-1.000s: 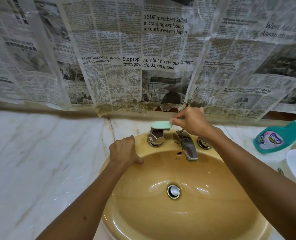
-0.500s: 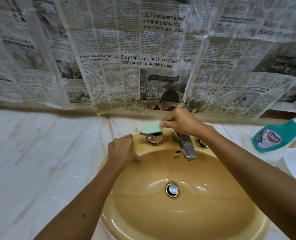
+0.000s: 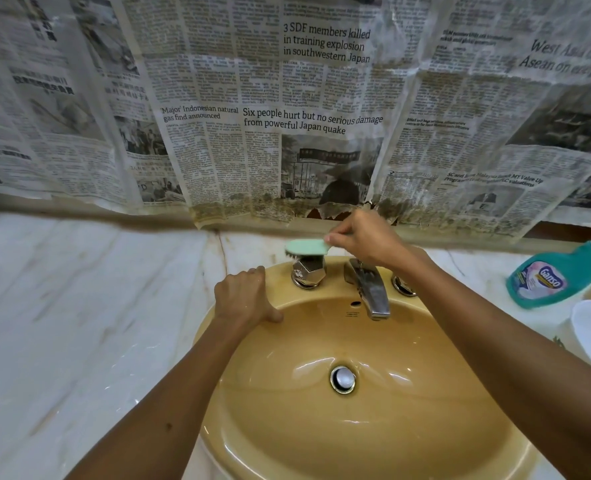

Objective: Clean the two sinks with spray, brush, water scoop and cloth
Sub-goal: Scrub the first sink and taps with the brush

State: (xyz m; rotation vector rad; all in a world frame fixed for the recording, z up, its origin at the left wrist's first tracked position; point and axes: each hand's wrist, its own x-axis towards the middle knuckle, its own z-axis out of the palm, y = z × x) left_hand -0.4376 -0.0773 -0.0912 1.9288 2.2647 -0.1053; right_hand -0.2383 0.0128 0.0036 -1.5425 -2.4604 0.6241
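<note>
Right hand (image 3: 366, 237) pinches brush (image 3: 306, 247) handle over tap knob (image 3: 308, 271); light, stiff. Left hand (image 3: 243, 297), fingers curled, braces on sink (image 3: 238, 403) rim.

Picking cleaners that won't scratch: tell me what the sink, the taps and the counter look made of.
Sink: glazed ceramic, by the look; mustard yellow, glossy with bright curved highlights.
Taps: the handle and spout look like chrome-plated metal, mirror-like but dulled and spotted.
Counter: white with grey-brown veins and a polished sheen, probably marble, possibly an imitation.
</note>
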